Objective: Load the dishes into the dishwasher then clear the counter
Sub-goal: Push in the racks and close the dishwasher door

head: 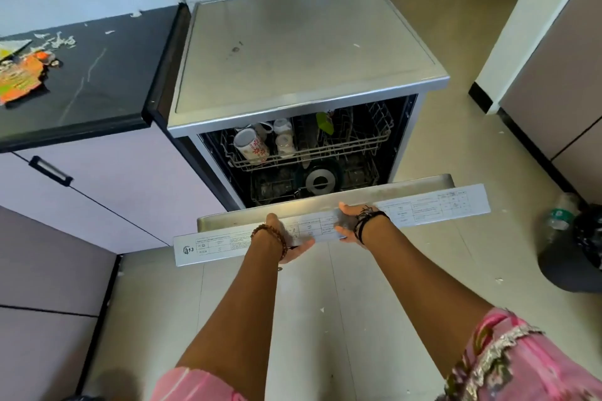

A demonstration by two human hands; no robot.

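Dishwasher [303, 52]: freestanding, steel-topped, set against the right end of the black desk [97, 81]. Its flat top is bare apart from a small dark mark near the middle.

Dishwasher door [332, 225]: partly lowered, tilted toward the camera, with a printed programme label along its top edge. The steel inner face is seen just behind the label.

Left hand [286, 238]: placed on the door's top edge left of centre, fingers curled under the edge, thumb side up; the door is gripped. A brown bead bracelet [270, 234] is worn at the wrist.

Right hand [350, 221]: placed on the same edge just right of centre, fingers wrapped over the label strip; the door is gripped. Black cords are worn at the wrist.

Upper rack [309, 153]: wire basket, seen through the gap above the door. A white mug with red flower pattern [250, 143] lies tilted at its left end, mouth toward the upper left. A second white cup [282, 127] and a clear glass [285, 145] are set just beside it. A green item [324, 124] stands further right; its kind cannot be told.

Lower rack: a round metal piece with a dark rim [321, 181] is seen below the upper rack; other contents are too dark to tell.

Desk, left edge: a torn orange and green wrapper [19, 78], with white scraps scattered near it.

Floor, right: a plastic bottle [560, 215] beside a dark bin [580, 254].

Pink sleeves are seen at the bottom.
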